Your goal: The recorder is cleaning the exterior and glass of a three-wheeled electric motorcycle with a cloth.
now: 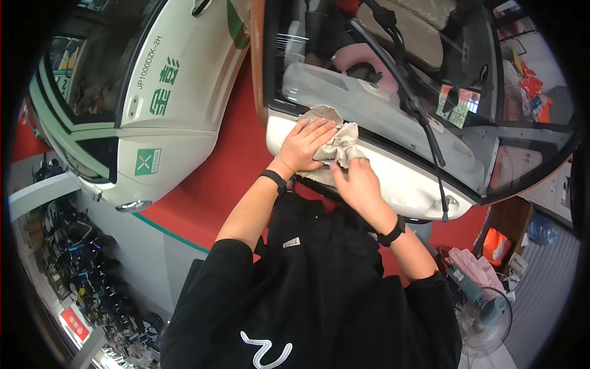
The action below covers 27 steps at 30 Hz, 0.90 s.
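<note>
A crumpled beige-grey cloth (341, 143) lies bunched on the white front panel (396, 177) of a small vehicle, just below its windshield (332, 97). My left hand (304, 145) presses over the cloth's left part, its fingers laid across the folds and its thumb against them. At the cloth's lower right edge, my right hand (362, 184) has its fingertips on the fabric, thumb apart on the near side. Part of the cloth hangs below both hands. The right fingertips are partly hidden by its folds.
A black windshield wiper (426, 133) slants across the glass to the right of my hands. On the left stands a second pale vehicle (179, 124) with green lettering. Red flooring (239, 120) shows between them. A fan (488, 318) stands at lower right.
</note>
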Motion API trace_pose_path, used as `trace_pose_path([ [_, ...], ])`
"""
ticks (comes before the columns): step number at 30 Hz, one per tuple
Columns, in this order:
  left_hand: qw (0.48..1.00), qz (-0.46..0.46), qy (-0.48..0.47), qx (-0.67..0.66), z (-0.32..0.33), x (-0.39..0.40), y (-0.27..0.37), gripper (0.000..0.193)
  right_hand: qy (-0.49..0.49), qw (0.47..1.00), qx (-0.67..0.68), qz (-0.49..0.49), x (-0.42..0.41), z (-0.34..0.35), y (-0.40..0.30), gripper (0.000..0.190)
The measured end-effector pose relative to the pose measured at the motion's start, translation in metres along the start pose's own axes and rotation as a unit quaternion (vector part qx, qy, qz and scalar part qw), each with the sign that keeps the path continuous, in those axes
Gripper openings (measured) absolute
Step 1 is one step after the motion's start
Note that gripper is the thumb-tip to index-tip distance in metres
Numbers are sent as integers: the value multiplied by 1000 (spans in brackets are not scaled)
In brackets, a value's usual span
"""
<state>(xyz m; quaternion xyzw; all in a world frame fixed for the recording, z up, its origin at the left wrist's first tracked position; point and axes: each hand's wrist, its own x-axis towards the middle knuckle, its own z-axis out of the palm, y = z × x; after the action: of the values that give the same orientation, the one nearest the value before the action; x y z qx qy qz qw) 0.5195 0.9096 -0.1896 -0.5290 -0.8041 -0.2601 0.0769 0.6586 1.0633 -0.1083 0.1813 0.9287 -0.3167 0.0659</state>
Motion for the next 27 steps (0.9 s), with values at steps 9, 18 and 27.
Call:
trace_pose_path([
  [9,995,-12,99,4,-7,-28,-68,67,115,969,-200,-84,55,83,-58,58],
  [18,996,12,83,-29,-5,-39,-79,70,138,980,-136,-39,51,91,-61,61],
  [27,993,-69,88,-26,9,-23,-20,72,207,977,-48,-26,31,83,-33,61],
])
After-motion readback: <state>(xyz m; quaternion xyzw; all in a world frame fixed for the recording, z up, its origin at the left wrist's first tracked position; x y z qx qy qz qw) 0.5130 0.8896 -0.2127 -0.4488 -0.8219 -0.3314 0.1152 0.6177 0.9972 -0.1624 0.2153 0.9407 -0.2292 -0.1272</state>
